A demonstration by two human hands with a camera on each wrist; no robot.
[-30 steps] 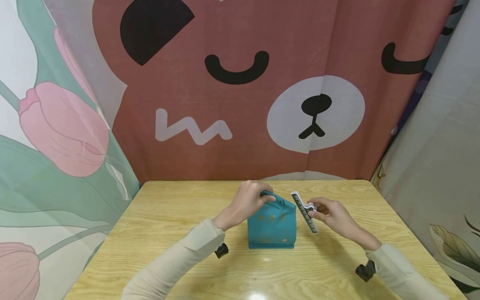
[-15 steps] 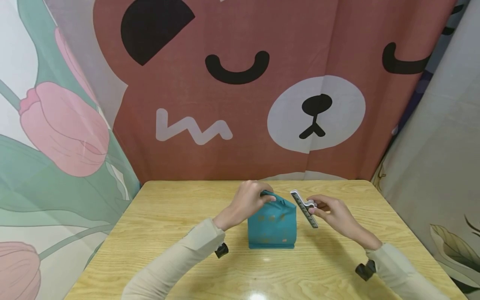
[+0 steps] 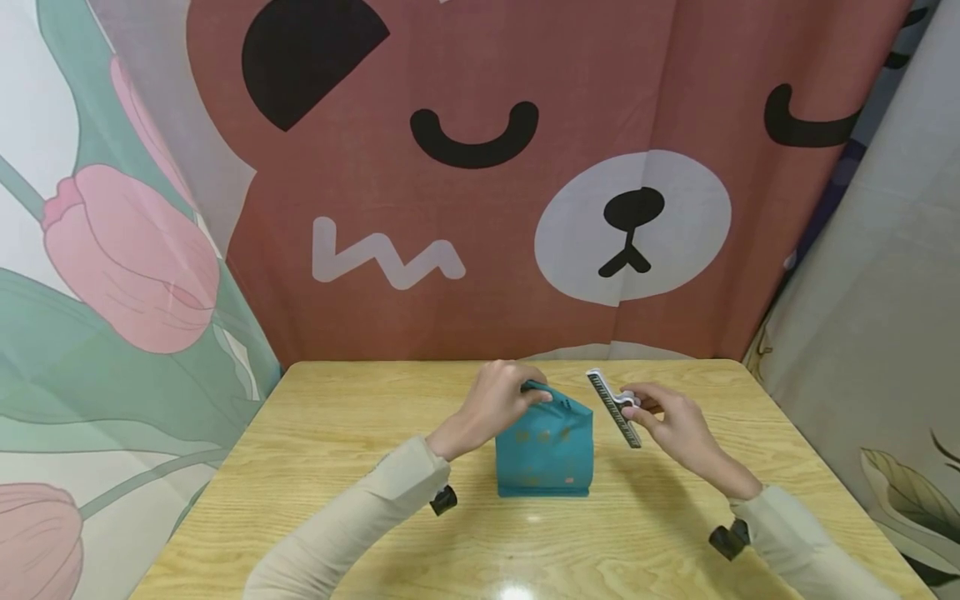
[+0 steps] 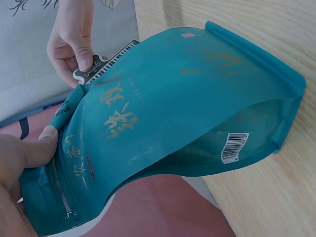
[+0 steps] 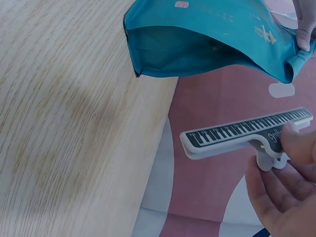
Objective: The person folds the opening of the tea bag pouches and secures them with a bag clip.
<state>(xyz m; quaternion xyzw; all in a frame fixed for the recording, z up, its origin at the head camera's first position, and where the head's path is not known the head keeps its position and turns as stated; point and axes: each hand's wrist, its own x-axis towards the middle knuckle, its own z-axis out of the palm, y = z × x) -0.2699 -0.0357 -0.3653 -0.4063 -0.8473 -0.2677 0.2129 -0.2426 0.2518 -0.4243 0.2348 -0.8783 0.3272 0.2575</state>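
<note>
A teal tea bag [image 3: 544,454] with gold lettering stands upright on the wooden table. At its top, my left hand [image 3: 495,402] pinches the folded-over edge between thumb and fingers; the left wrist view shows the thumb pressing on the fold [image 4: 68,107]. To the right of the bag, my right hand [image 3: 675,425] holds a white clip [image 5: 247,132] with a piano-key pattern by its handles. The clip is in the air, slanted and apart from the bag in the head and right wrist views. Its jaws look closed or nearly so.
The light wooden table [image 3: 345,417] reaches back to a curtain [image 3: 480,317] with a bear print. Patterned cloths hang at the left [image 3: 127,375] and right [image 3: 862,358]. A small black device [image 3: 444,500] sits at the left wrist, another [image 3: 729,540] at the right.
My right hand has risen slightly with the clip, which has shifted up and a little to the right, farther from the bag. The left hand and the bag have stayed in place.
</note>
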